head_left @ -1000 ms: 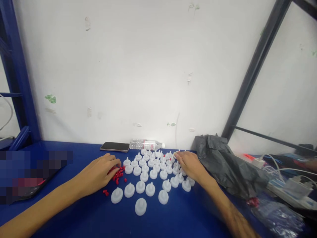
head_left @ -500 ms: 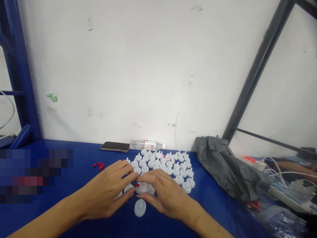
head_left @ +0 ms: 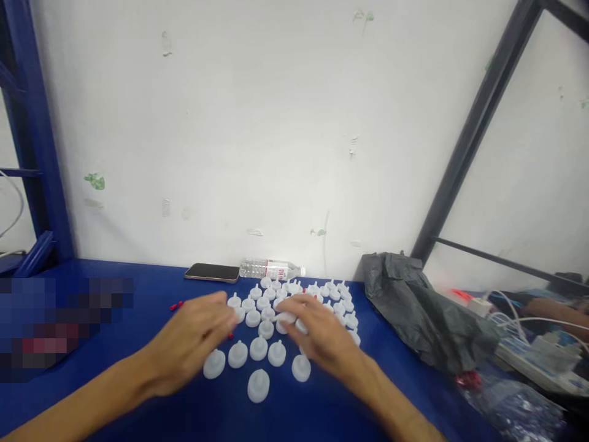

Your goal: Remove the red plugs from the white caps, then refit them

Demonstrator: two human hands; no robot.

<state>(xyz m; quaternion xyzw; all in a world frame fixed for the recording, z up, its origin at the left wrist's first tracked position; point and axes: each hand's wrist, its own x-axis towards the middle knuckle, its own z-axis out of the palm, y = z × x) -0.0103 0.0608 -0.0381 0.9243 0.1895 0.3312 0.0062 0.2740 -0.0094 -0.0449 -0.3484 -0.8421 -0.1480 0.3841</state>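
Observation:
Many white round nozzle caps (head_left: 258,387) with thin spouts stand on the blue tabletop between and beyond my hands. My left hand (head_left: 191,344), smeared by motion, has its fingers closed together left of these caps. A small red cap (head_left: 230,336) shows just at its fingertips. My right hand (head_left: 317,328) curls over the right part of the group. Between its fingers and thumb is a tilted white nozzle cap (head_left: 285,320), spout pointing left. Several more red caps (head_left: 173,307) lie beyond my left hand, partly hidden by it.
A phone (head_left: 211,272) and a clear plastic bottle (head_left: 271,269) lie along the white wall. To the right rest a dark grey plastic bag (head_left: 414,307), a power strip with cables (head_left: 536,362) and a clear bag (head_left: 519,405). Metal frame posts stand at both sides.
My hands, close together at the front before, have moved apart. The left went left and the right moved right over the caps, uncovering several white nozzle caps between them.

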